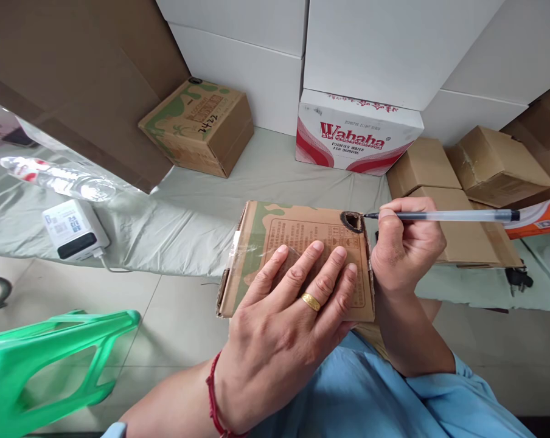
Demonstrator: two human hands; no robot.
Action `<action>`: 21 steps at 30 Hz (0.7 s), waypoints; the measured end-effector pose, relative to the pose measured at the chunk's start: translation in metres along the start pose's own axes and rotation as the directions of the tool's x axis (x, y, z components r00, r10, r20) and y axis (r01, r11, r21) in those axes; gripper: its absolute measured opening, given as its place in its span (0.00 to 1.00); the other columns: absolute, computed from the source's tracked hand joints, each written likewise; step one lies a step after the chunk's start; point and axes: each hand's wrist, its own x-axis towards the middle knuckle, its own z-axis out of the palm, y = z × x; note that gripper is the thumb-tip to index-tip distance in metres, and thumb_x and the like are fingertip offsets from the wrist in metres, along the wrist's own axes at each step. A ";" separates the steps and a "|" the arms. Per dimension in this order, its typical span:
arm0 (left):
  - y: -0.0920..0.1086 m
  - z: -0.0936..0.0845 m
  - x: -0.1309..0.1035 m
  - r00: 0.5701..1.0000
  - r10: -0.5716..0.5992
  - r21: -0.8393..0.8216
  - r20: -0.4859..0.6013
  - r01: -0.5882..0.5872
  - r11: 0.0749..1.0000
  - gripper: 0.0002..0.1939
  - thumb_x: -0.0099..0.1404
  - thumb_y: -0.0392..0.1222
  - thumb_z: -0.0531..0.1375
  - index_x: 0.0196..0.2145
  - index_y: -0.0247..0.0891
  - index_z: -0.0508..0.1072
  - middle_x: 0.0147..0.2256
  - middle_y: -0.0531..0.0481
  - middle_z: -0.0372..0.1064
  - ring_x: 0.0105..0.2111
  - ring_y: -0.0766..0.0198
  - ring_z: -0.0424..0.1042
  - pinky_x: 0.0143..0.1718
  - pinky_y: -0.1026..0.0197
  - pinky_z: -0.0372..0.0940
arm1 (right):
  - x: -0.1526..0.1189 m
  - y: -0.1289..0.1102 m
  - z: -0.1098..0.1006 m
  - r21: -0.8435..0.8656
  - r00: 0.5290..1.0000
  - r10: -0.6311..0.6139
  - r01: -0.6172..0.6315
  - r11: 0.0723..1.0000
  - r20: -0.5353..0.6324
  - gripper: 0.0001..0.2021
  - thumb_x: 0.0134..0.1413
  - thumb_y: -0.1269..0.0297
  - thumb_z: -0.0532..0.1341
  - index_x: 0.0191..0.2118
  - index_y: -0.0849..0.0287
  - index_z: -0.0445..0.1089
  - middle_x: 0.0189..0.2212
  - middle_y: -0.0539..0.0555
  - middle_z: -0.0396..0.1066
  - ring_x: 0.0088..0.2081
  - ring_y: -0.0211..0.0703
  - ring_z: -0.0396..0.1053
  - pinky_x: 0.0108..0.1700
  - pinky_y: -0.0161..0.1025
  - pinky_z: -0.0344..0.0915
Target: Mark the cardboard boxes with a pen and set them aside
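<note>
A brown cardboard box point(311, 222) with green printed patches and small print lies in front of me. Across its top my left hand point(297, 304) rests flat, fingers spread, a gold ring on one of them. Between the thumb and fingers of my right hand point(405, 243) is a pen point(448, 215) with a clear barrel and black ends. Its tip points left, at the box's far right corner, beside a hole point(351, 221) ringed with thick black ink. Whether the tip touches the cardboard I cannot tell.
Behind stand a similar box point(202, 128) marked with handwritten digits and a white-and-red Wahaba-style water carton point(357, 137). Plain cardboard boxes point(425, 164) and an orange bottle point(539, 218) are at right. Left are a water bottle point(60, 178), a white device point(74, 228) and a green stool point(65, 365).
</note>
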 end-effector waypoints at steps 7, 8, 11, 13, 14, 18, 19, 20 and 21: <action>0.000 0.001 0.001 1.000 -0.004 -0.001 -0.014 0.004 1.000 0.22 0.81 0.47 0.61 0.67 0.38 0.76 0.69 0.51 0.72 0.69 0.51 0.72 0.82 0.48 0.45 | -0.001 0.003 0.000 -0.005 0.998 -0.051 0.051 0.999 -0.030 0.07 0.63 0.69 0.62 0.33 0.52 0.69 0.24 0.46 0.67 0.23 0.39 0.60 0.28 0.39 0.60; 0.000 0.001 0.001 1.000 -0.004 0.000 -0.014 0.004 1.000 0.22 0.81 0.46 0.61 0.67 0.38 0.76 0.69 0.51 0.72 0.69 0.51 0.72 0.82 0.48 0.45 | -0.001 0.004 0.000 -0.007 0.997 -0.063 0.063 0.998 -0.034 0.07 0.63 0.69 0.61 0.33 0.53 0.69 0.24 0.45 0.67 0.23 0.38 0.61 0.28 0.38 0.60; 0.000 -0.001 0.001 1.000 -0.002 0.001 -0.003 0.002 1.000 0.22 0.81 0.46 0.61 0.67 0.38 0.76 0.69 0.51 0.72 0.70 0.51 0.72 0.82 0.48 0.46 | -0.002 0.005 0.000 0.001 0.994 -0.092 0.092 0.996 -0.055 0.06 0.62 0.70 0.61 0.33 0.54 0.69 0.25 0.44 0.68 0.24 0.37 0.62 0.29 0.36 0.62; 0.000 -0.001 0.001 1.000 -0.001 0.004 0.001 0.001 1.000 0.22 0.81 0.47 0.61 0.67 0.38 0.76 0.69 0.51 0.72 0.70 0.51 0.72 0.81 0.47 0.47 | -0.003 0.005 0.000 0.016 0.993 -0.096 0.097 0.995 -0.067 0.05 0.61 0.70 0.62 0.33 0.55 0.70 0.25 0.44 0.69 0.25 0.36 0.63 0.29 0.36 0.62; 0.000 -0.001 0.001 1.000 -0.002 0.004 0.004 0.002 1.000 0.22 0.81 0.47 0.61 0.67 0.38 0.76 0.69 0.51 0.72 0.70 0.51 0.72 0.81 0.47 0.47 | -0.003 0.004 0.000 0.021 0.993 -0.094 0.096 0.995 -0.066 0.05 0.61 0.70 0.62 0.32 0.55 0.70 0.25 0.44 0.69 0.24 0.36 0.63 0.29 0.36 0.62; 0.000 -0.001 0.001 1.000 -0.004 0.002 0.004 0.004 1.000 0.22 0.81 0.47 0.61 0.67 0.38 0.76 0.69 0.51 0.72 0.69 0.51 0.72 0.81 0.47 0.47 | -0.006 0.002 -0.002 0.005 0.995 -0.085 0.085 0.996 -0.046 0.06 0.61 0.70 0.61 0.32 0.54 0.70 0.24 0.45 0.69 0.24 0.37 0.63 0.29 0.37 0.62; 0.000 -0.001 0.001 1.000 -0.003 0.002 0.002 0.003 1.000 0.22 0.81 0.47 0.61 0.67 0.38 0.76 0.69 0.51 0.72 0.69 0.51 0.72 0.81 0.47 0.47 | -0.007 0.002 -0.003 0.001 0.995 -0.088 0.089 0.996 -0.045 0.05 0.61 0.70 0.62 0.33 0.55 0.70 0.24 0.44 0.69 0.24 0.36 0.63 0.29 0.36 0.62; 0.000 0.000 0.001 1.000 -0.002 0.002 0.000 0.002 1.000 0.22 0.81 0.47 0.61 0.67 0.38 0.76 0.69 0.50 0.72 0.69 0.51 0.72 0.81 0.47 0.48 | -0.008 0.001 -0.004 0.002 0.994 -0.096 0.096 0.995 -0.045 0.05 0.61 0.70 0.62 0.33 0.55 0.70 0.24 0.44 0.69 0.24 0.36 0.63 0.29 0.36 0.62; 0.000 0.000 0.000 1.000 -0.001 0.004 -0.001 0.001 1.000 0.22 0.81 0.48 0.61 0.67 0.38 0.76 0.69 0.50 0.72 0.70 0.51 0.72 0.81 0.47 0.48 | -0.009 0.001 -0.005 0.007 0.993 -0.105 0.105 0.994 -0.045 0.05 0.61 0.71 0.62 0.33 0.55 0.70 0.24 0.44 0.69 0.24 0.36 0.63 0.29 0.36 0.62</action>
